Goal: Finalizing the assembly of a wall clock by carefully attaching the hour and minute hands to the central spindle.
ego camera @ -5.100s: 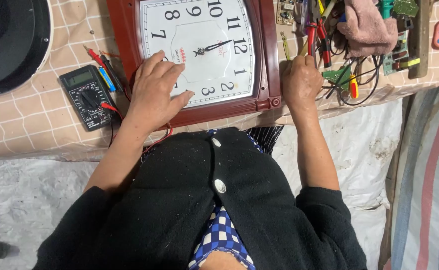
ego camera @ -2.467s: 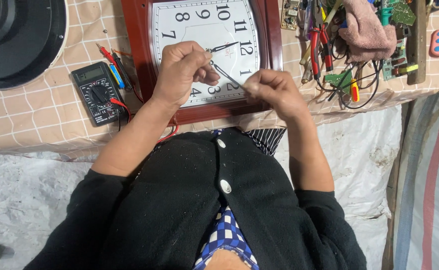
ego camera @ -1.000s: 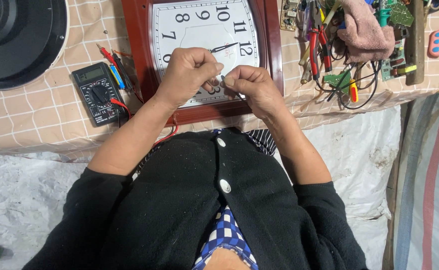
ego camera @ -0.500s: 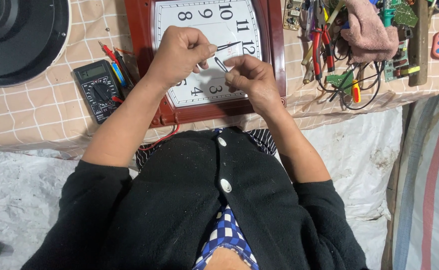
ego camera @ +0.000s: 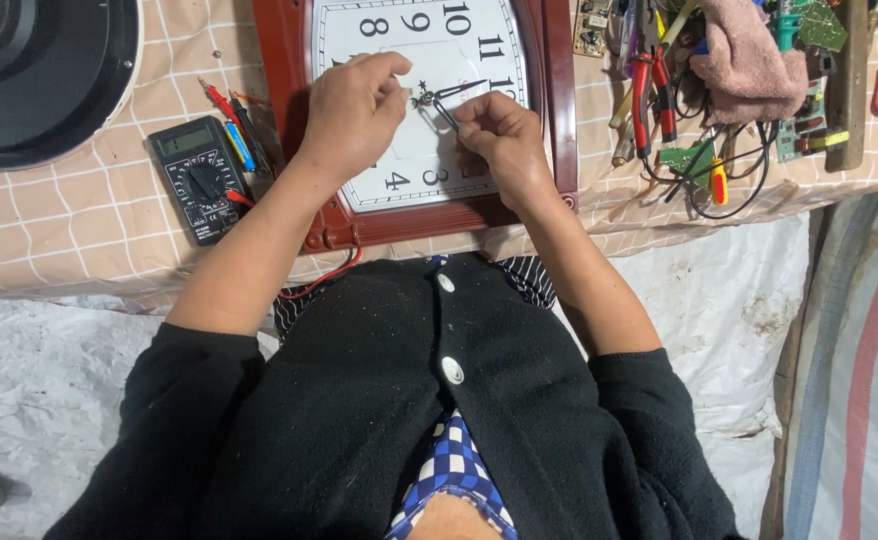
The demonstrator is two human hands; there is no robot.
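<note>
Both hands sit over the wall clock, which lies flat on the checked tablecloth in its red-brown frame. The left hand curls narrow, fingertips pinched at the centre of the white dial. The right hand is closed tight on thin metal tweezers, their tips at the dark clock hands. A black multimeter rests just left of the frame.

Multimeter lies left of the wall clock; pliers lie to its right
</note>
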